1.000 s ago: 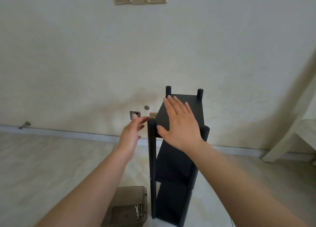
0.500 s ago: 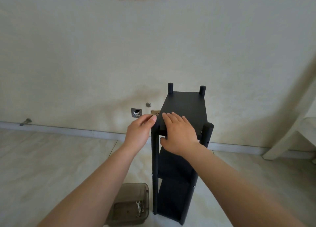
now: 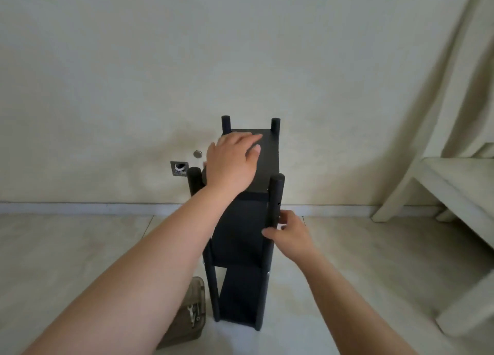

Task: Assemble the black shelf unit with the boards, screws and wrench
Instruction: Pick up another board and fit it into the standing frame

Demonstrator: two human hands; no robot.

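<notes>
The head view looked down your two bare forearms, which filled the lower half of the frame. Nearest you, at the bottom centre-left, a smoky plastic tray (image 3: 191,320) sat on the pale floor just beside the shelf's foot, with a small wrench (image 3: 191,312) and what looked like a few screws lying in it, probably kept there for easy reach.

Just past it, in the middle of the frame, the black shelf unit (image 3: 242,247) stood upright on the floor, its boards stacked between four round posts. Your right hand (image 3: 290,234) was at the near right post (image 3: 275,207), thumb on the inner side and fingers curled round the outer side, pinching it about a third of the way down; I judged you were feeling the joint or a screw there, though the fingertips hid the spot. Your left hand (image 3: 231,165) lay flat on the top board (image 3: 267,165), fingers nearly straight and holding nothing, most likely pressing down so the frame could not rock.

Behind the shelf ran the cream wall, with a small square opening (image 3: 179,168) and a round metal cap (image 3: 197,154) low at centre-left. A pale bench (image 3: 454,183) stood at the right edge.
</notes>
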